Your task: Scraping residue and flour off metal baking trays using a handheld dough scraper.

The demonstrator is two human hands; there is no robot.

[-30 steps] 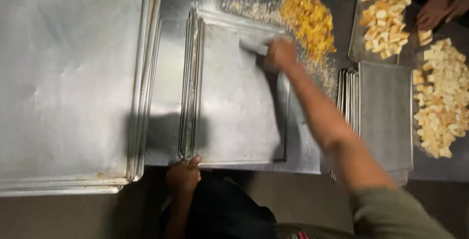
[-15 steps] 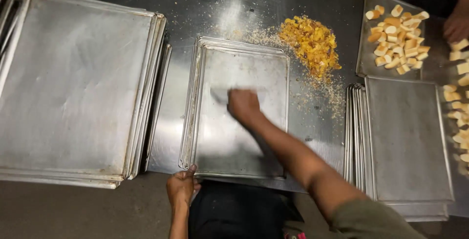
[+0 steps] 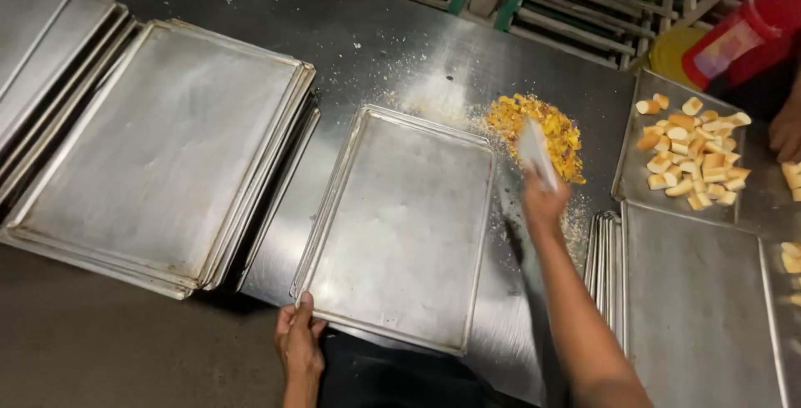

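Steel table [image 3: 375, 49] — trays [image 3: 400, 224], crumbs [image 3: 538, 128] (orange).

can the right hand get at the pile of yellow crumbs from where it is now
Probably yes. The right hand, holding a scraper, is beside the yellow crumb pile on the steel table, and the scraper blade overlaps the pile's edge. Nothing lies between them.

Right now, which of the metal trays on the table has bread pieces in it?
The single tray at the far right, beyond the right-hand stack, holds the bread pieces. The tray that the left hand grips and the left stack are bare.
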